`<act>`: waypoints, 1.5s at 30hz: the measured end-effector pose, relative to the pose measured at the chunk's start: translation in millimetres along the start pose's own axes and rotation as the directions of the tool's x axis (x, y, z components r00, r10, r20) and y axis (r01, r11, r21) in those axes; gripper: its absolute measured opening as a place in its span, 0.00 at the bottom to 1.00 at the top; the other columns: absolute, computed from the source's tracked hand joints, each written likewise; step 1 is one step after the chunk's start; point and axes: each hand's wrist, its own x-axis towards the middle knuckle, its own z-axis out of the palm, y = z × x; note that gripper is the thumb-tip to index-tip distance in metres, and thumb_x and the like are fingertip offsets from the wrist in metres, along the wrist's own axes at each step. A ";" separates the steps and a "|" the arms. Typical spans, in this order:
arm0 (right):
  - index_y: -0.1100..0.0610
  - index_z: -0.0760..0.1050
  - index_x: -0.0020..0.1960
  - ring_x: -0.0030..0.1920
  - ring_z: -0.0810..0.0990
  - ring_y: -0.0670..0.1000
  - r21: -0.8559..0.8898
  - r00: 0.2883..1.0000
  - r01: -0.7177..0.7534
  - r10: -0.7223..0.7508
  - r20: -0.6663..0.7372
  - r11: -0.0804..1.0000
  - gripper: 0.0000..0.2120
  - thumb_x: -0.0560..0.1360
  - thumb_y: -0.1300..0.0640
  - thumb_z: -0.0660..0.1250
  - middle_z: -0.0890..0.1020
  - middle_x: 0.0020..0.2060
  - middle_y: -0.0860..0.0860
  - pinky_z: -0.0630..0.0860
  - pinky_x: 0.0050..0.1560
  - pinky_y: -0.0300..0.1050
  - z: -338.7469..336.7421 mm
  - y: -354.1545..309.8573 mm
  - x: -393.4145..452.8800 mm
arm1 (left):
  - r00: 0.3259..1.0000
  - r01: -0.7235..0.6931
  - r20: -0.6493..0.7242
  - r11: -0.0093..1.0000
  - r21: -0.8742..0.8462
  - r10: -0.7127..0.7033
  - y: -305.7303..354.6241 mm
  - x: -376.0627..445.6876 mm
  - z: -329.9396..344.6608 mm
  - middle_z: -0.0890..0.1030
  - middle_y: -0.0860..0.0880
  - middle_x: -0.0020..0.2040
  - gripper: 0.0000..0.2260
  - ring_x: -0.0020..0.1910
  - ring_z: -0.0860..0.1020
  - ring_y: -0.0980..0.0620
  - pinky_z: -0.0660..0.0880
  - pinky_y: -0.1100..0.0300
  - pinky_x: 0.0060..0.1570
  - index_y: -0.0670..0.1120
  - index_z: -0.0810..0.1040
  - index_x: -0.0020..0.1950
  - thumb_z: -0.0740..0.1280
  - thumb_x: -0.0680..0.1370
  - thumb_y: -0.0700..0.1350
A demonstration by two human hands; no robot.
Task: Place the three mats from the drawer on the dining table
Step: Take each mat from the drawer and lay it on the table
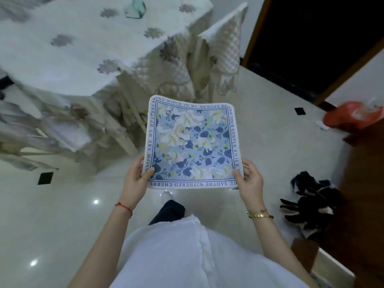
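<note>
- One mat [192, 142] is seen, held flat in the air by two hands, printed face up, with a blue floral centre and a border of lettering.
- The left hand [136, 176] is clamped on the mat's near left corner: the thumb lies on the printed face, and the other fingers are curled under the edge, mostly hidden.
- The right hand [250, 179] is clamped on the near right corner in the same way, thumb on top and fingers [247, 165] wrapped round the edge from below.
- The mat's far edge is bent upward slightly; its far right corner looks doubled, so whether more than one mat is held cannot be told.
- The border lettering is partly covered by both thumbs.
- The table [83, 48] is seen beyond and left of the mat, well apart from it, covered by a white cloth with grey flower marks; its left part is cut off by the frame.
- One pale green object [135, 7] lies on the table, beyond the mat; it is blurred and cannot be identified.
- One quilted white chair [226, 44] stands beyond the mat, just beside the table.
- One red bag [353, 117] lies right of the mat, blurred.
- A dark heap [311, 206] lies on the floor, right of the mat and nearer; its contents cannot be made out.
</note>
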 end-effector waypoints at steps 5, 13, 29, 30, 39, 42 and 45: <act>0.50 0.74 0.56 0.47 0.84 0.51 0.007 0.984 0.079 -0.079 0.160 0.997 0.16 0.74 0.68 0.67 0.85 0.48 0.51 0.80 0.52 0.54 100.1 -53.5 78.2 | 0.986 -0.070 -0.156 0.997 -0.025 0.065 22.9 67.0 -68.7 0.80 0.47 0.56 0.16 0.53 0.81 0.52 0.79 0.64 0.47 0.45 0.72 0.64 0.62 0.78 0.33; 0.51 0.75 0.58 0.49 0.84 0.48 0.066 0.933 0.162 -0.174 0.315 0.985 0.16 0.75 0.67 0.67 0.85 0.47 0.46 0.80 0.49 0.43 235.5 -121.0 170.4 | 0.941 -0.102 -0.327 0.994 -0.034 0.085 46.6 161.6 -159.6 0.80 0.40 0.58 0.15 0.55 0.80 0.45 0.80 0.56 0.51 0.46 0.72 0.64 0.63 0.78 0.34; 0.56 0.73 0.61 0.50 0.83 0.47 0.016 0.764 0.313 -0.262 0.589 0.950 0.15 0.75 0.65 0.67 0.84 0.49 0.49 0.80 0.51 0.43 424.7 -210.7 441.3 | 0.782 -0.059 -0.624 0.997 -0.059 0.009 84.9 399.7 -196.4 0.81 0.49 0.57 0.15 0.53 0.80 0.57 0.79 0.63 0.50 0.47 0.71 0.66 0.64 0.79 0.38; 0.57 0.73 0.61 0.50 0.83 0.47 0.018 0.751 0.325 -0.270 0.603 0.945 0.15 0.75 0.65 0.67 0.84 0.49 0.49 0.80 0.52 0.44 436.5 -218.8 463.4 | 0.766 -0.050 -0.642 0.997 -0.058 0.001 89.2 417.8 -197.1 0.80 0.49 0.58 0.16 0.55 0.80 0.57 0.78 0.61 0.52 0.48 0.71 0.66 0.65 0.79 0.40; 0.55 0.73 0.60 0.43 0.83 0.46 -0.076 0.657 0.371 -0.203 0.726 0.926 0.15 0.75 0.65 0.66 0.83 0.43 0.46 0.81 0.45 0.46 541.0 -239.1 602.7 | 0.629 0.078 -0.769 0.994 -0.077 -0.109 98.1 551.1 -198.8 0.78 0.49 0.60 0.16 0.58 0.78 0.50 0.76 0.50 0.60 0.48 0.70 0.66 0.63 0.79 0.39; 0.54 0.72 0.59 0.40 0.82 0.44 -0.115 0.643 0.369 -0.163 0.748 0.922 0.14 0.76 0.65 0.66 0.82 0.42 0.46 0.80 0.41 0.43 564.0 -229.7 626.3 | 0.595 0.140 -0.785 0.984 -0.108 -0.170 83.1 575.4 -200.7 0.77 0.44 0.63 0.17 0.61 0.77 0.45 0.75 0.44 0.61 0.46 0.69 0.68 0.64 0.79 0.40; 0.58 0.73 0.59 0.35 0.81 0.44 -0.157 0.646 0.378 -0.139 0.751 0.913 0.14 0.75 0.65 0.66 0.83 0.40 0.49 0.78 0.35 0.42 580.1 -212.7 639.7 | 0.576 0.189 -0.785 0.971 -0.143 -0.227 68.3 591.7 -199.3 0.76 0.42 0.64 0.18 0.62 0.76 0.44 0.74 0.42 0.61 0.44 0.68 0.69 0.63 0.79 0.39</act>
